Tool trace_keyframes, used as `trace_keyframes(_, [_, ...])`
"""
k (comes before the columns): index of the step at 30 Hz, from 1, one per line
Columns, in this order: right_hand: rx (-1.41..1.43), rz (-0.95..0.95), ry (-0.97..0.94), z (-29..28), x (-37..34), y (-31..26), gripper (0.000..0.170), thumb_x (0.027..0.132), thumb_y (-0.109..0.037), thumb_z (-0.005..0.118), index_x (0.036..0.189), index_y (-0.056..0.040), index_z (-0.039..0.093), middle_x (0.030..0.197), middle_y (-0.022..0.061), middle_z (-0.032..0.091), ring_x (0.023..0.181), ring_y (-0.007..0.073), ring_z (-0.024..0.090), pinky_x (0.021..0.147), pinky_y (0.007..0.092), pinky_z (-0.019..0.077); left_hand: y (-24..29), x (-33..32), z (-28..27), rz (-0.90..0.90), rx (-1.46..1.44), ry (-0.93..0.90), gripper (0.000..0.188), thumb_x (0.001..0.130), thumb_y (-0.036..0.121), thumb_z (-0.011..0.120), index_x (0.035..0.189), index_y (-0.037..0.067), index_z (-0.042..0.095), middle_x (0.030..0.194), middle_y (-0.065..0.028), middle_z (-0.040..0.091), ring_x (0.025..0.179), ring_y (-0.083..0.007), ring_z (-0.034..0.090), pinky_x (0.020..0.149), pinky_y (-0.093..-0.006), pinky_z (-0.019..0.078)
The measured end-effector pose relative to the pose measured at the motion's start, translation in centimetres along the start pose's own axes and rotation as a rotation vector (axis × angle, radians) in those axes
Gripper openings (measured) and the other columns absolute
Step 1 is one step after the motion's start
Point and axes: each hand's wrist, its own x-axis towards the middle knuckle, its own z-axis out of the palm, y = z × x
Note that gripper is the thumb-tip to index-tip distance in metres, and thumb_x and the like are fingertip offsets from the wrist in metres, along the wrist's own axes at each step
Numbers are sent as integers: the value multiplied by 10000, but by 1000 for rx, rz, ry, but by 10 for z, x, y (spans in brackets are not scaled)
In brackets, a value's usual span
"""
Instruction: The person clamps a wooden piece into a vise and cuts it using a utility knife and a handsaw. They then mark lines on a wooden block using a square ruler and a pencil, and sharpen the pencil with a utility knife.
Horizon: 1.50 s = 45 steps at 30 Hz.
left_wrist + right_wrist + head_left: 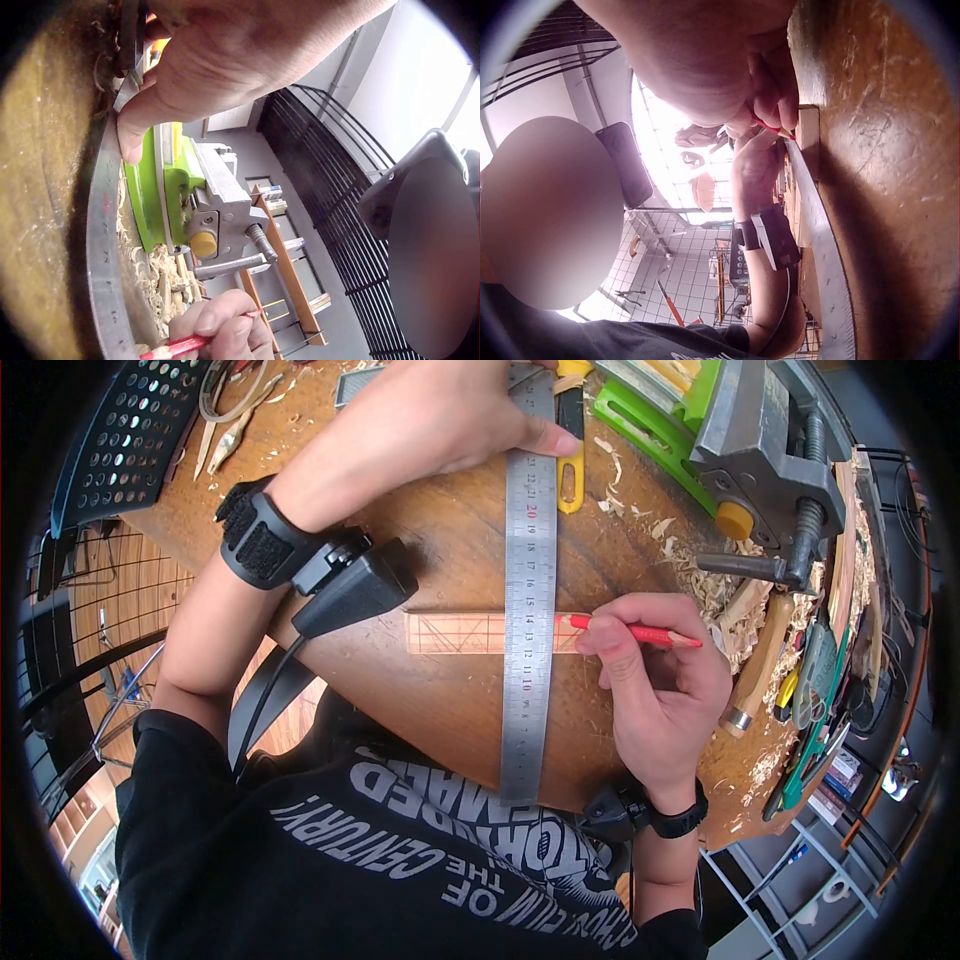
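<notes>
A steel ruler (528, 560) lies lengthwise across a pale wooden strip (455, 633) marked with crossing pencil lines. My left hand (460, 410) rests over the ruler's far part. Its thumb (133, 135) lies straight and presses at the ruler (105, 225); the other fingers are mostly hidden. Between thumb and fingers my right hand (665, 680) pinches a red pencil (640, 631), with a bare wood cone at its back end. The pencil's front point is at the ruler's right edge, over the strip. In the right wrist view the pencil tip (789, 136) is right beside the ruler (821, 225).
A yellow-handled cutter (570, 480) lies beside the ruler. A grey metal vise (765, 460) and a green tool (650, 430) stand at the back right, among wood shavings (650, 530). A wooden-handled tool (760, 660) lies right of my right hand. A perforated black holder (125, 440) stands back left.
</notes>
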Motion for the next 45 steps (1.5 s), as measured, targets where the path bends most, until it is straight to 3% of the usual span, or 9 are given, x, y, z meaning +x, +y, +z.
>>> trace_keyframes(5, [-5, -8, -4, -1, 0, 1, 102, 842, -52, 769, 882, -19, 682, 780, 51, 689, 682, 114, 662, 636, 221, 484, 1, 0, -1, -19, 20, -13, 528, 738, 290, 855, 1136, 61, 593, 1115, -173, 628, 1094, -324, 602, 929, -385, 476])
trace_keyframes(7, [-65, -104, -122, -6, 0, 5, 96, 943, -61, 664, 1004, 2, 624, 881, 43, 648, 667, 50, 562, 560, 177, 421, 0, 0, -1, -15, -28, -23, 528, 739, 286, 856, 1135, 58, 593, 1117, -176, 628, 1097, -320, 602, 933, -382, 476])
trace_keyframes(8, [-65, -104, -122, -6, 0, 5, 96, 943, -61, 664, 1004, 2, 624, 881, 43, 648, 667, 50, 562, 560, 177, 421, 0, 1, -1, -15, -28, -22, 528, 739, 286, 856, 1135, 58, 593, 1117, -176, 628, 1097, -320, 602, 933, -382, 476])
trace_keyframes(17, [-63, -124, -125, -5, 0, 5, 92, 941, -48, 662, 1003, 7, 621, 894, 53, 641, 664, 57, 567, 553, 180, 424, 21, -10, -10, 36, 12, 5, 517, 739, 278, 859, 1119, 48, 596, 1087, -173, 630, 1068, -312, 609, 914, -377, 479])
trace_keyframes(19, [-21, -29, -1, 0, 0, 0, 106, 837, -61, 775, 882, -23, 687, 780, 50, 688, 682, 118, 661, 635, 223, 484, 21, -10, -10, 33, -1, -6, 511, 739, 274, 860, 1113, 45, 598, 1075, -172, 629, 1052, -310, 609, 900, -375, 479])
trace_keyframes(23, [-32, -24, -4, 0, 0, -1, 106, 836, -59, 776, 884, -23, 688, 781, 50, 689, 684, 117, 663, 635, 223, 484, -1, 1, -1, -4, -65, -34, 513, 738, 275, 861, 1113, 45, 598, 1072, -173, 628, 1045, -310, 609, 897, -376, 479])
trace_keyframes(34, [-13, 4, 13, 1, -1, -1, 103, 838, -51, 773, 883, -16, 687, 784, 45, 691, 693, 106, 661, 649, 216, 488, 21, -7, -18, -57, -88, -79, 522, 741, 274, 857, 1129, 43, 596, 1104, -187, 628, 1081, -320, 606, 917, -376, 475])
trace_keyframes(45, [-14, -4, 15, 1, -1, 0, 103, 841, -58, 773, 885, -19, 688, 779, 42, 690, 689, 104, 659, 641, 216, 484, -2, 1, 0, -11, -40, -27, 519, 744, 290, 853, 1126, 50, 595, 1099, -180, 630, 1080, -316, 606, 919, -377, 476])
